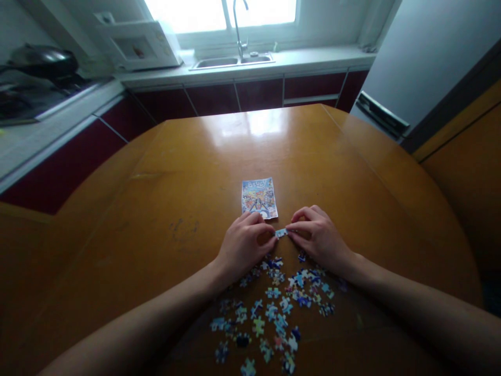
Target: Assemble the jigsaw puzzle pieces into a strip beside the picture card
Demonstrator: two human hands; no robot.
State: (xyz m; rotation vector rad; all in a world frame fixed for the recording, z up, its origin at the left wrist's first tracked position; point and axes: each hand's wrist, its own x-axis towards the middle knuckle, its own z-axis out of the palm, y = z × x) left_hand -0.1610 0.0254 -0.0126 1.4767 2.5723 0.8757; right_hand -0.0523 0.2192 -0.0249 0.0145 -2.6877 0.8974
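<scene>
At the near side, between two bare forearms: a loose scatter of small, interlocking jigsaw pieces in blue, white, green and darker tones, spread over a glossy, orange-brown wooden table with curved sides. Just past the scatter, a short, flat, pale-blue jigsaw strip, held between both hands. Left hand with thumb and forefinger pinching the strip's left end; right hand with thumb and forefinger pinching its right end. Perhaps more than one piece joined there, though too small and blurred to be sure.

In the way: left fingers, across the lower edge of a colourful, rectangular printed picture sheet lying just beyond; left forearm, across part of the tabletop.

Well beyond the table, dark-red flat-fronted cabinets under a pale countertop, with a stainless-steel double sink and a curved metal tap before a bright window. Far left, a dark, rounded pan on a black stove, near a white box-shaped object. Far right, a tall, pale-grey refrigerator.
</scene>
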